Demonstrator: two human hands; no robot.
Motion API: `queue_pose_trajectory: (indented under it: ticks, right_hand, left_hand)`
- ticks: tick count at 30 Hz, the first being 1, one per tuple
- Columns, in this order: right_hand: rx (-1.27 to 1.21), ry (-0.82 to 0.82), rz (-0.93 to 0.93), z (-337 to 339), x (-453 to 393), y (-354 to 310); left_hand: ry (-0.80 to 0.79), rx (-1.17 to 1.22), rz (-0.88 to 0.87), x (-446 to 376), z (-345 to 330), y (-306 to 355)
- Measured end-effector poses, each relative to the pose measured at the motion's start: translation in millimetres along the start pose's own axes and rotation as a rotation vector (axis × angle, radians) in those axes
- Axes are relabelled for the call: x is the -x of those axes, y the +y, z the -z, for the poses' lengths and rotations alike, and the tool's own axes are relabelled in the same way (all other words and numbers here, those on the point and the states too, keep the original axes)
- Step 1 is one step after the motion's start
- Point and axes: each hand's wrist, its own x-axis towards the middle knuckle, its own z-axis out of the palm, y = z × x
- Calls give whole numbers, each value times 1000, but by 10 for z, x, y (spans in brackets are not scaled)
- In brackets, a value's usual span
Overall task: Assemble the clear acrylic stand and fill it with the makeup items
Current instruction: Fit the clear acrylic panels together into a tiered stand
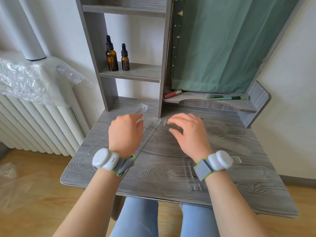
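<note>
Flat clear panels (193, 177) lie nearest on the bench (102, 171). Left hand (125, 134) pinches an upright panel (142, 110); right hand's (186, 132) fingers (176, 119) hover loosely curled. Glare could misalign tabs.

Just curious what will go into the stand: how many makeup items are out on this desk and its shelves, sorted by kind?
Amber dropper bottles: 2, a taller one and a shorter one, on the middle shelf.
Red lip product tube: 1, lying on the low ledge.
Green-handled makeup brushes: 2, as far as I can tell, lying on the same ledge.
Total: 5
</note>
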Motion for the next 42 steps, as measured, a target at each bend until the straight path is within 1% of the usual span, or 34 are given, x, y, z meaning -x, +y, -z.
queue_pose_trajectory:
  ticks: [5,10,13,19,23,26,30,34,39,42]
  right_hand:
    - [110,191,87,148,-94,-25]
    - [70,320,155,310,-144,-113]
    - [39,373,147,377,-138,-128]
    - [60,393,148,430,-137,-76]
    - [57,416,137,448,-101,-86]
    - [67,474,131,488,-91,-141]
    - [118,511,138,562,-110,-177]
    - [162,479,161,593,-131,-205]
    - [235,440,183,530,-67,-247]
    - [251,442,159,481,-31,-279]
  left_hand:
    - [243,74,-134,-55,214,220]
    - [383,100,-239,-58,282,492]
    - [441,121,-287,-21,272,629]
    - [330,244,-283,30,166,799]
    - [358,280,-288,25,177,894]
    - [393,291,-301,-1,234,963]
    - [360,350,-309,5,245,1016]
    - [317,422,-285,51,173,987]
    - [274,384,-252,87,152,940]
    - [239,401,-242,96,142,913]
